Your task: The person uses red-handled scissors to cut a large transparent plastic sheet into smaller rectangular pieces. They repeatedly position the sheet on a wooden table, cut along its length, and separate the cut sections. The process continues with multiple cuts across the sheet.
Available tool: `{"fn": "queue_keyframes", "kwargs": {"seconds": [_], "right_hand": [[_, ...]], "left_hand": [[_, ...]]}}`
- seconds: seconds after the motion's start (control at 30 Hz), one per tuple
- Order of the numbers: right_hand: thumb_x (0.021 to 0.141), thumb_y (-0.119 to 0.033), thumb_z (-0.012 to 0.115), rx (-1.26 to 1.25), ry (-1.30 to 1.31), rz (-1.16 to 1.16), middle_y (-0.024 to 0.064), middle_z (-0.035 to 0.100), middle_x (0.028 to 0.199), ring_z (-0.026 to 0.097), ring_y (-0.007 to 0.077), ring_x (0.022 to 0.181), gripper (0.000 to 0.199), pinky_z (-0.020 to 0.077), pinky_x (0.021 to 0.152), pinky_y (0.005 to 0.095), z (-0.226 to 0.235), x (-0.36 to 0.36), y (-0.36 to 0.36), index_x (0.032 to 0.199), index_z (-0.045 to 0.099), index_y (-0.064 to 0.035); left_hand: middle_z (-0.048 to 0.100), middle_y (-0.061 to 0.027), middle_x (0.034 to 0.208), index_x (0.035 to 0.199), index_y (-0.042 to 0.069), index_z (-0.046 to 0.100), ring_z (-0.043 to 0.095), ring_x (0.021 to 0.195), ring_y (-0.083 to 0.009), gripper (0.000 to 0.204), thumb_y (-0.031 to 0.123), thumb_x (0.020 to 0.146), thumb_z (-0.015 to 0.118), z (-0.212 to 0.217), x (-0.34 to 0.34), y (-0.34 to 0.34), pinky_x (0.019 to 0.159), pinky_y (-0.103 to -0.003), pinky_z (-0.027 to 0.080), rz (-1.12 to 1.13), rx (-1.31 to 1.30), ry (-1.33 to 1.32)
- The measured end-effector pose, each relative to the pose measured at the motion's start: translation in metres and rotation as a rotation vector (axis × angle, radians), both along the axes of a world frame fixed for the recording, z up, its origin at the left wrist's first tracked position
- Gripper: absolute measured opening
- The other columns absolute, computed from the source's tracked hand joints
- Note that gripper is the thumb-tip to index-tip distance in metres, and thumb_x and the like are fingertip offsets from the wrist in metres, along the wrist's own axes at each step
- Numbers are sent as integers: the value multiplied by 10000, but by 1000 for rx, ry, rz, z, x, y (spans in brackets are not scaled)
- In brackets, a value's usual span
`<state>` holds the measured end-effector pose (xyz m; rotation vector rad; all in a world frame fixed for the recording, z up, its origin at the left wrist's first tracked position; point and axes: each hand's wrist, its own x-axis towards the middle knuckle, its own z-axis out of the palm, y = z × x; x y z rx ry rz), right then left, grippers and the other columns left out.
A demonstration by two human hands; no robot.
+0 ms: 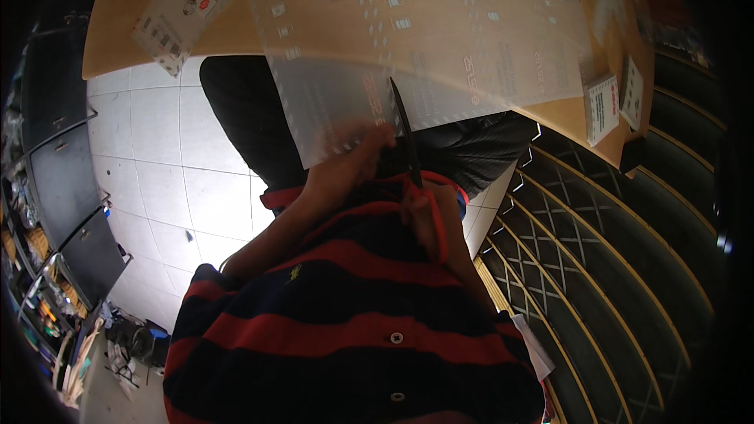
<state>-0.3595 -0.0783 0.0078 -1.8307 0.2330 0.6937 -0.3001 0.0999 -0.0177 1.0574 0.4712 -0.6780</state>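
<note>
Translucent sheet [424, 47] is pinched at its near edge by left hand [357, 159]. Scissors [408, 141], gripped in right hand [428, 216], point up-and-away, blade lying against the sheet's edge, just right of left fingers.

Red and navy striped polo shirt [345, 322], buttoned placket, small yellow chest emblem, dark checked trousers [243, 110]

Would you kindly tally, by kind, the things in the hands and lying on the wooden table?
Large clear sheet, held by the left hand: 1
Scissors, in the right hand: 1
Small clear sheet: 1
Paper cards: 2
Total: 5
</note>
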Motion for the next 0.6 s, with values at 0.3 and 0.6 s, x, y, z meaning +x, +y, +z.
{"fn": "queue_keyframes", "kwargs": {"seconds": [0.3, 0.6], "right_hand": [[845, -125, 573, -48, 33, 20, 88, 556, 543, 562, 184, 475, 160, 423, 469, 325, 4, 8, 2, 746, 577, 0], [873, -145, 579, -36, -9, 27, 87, 555, 537, 552, 192, 454, 199, 410, 454, 330, -1, 7, 3, 737, 573, 0]], "left_hand": [[422, 54, 527, 818, 53, 631, 364, 437, -31, 269, 297, 932, 614, 3, -7, -3, 412, -213, 268, 35, -4, -7], [425, 58, 531, 820, 50, 630, 358, 435, -25, 265, 286, 939, 606, 6, -13, -4, 407, -208, 262, 57, -60, 31]]}}
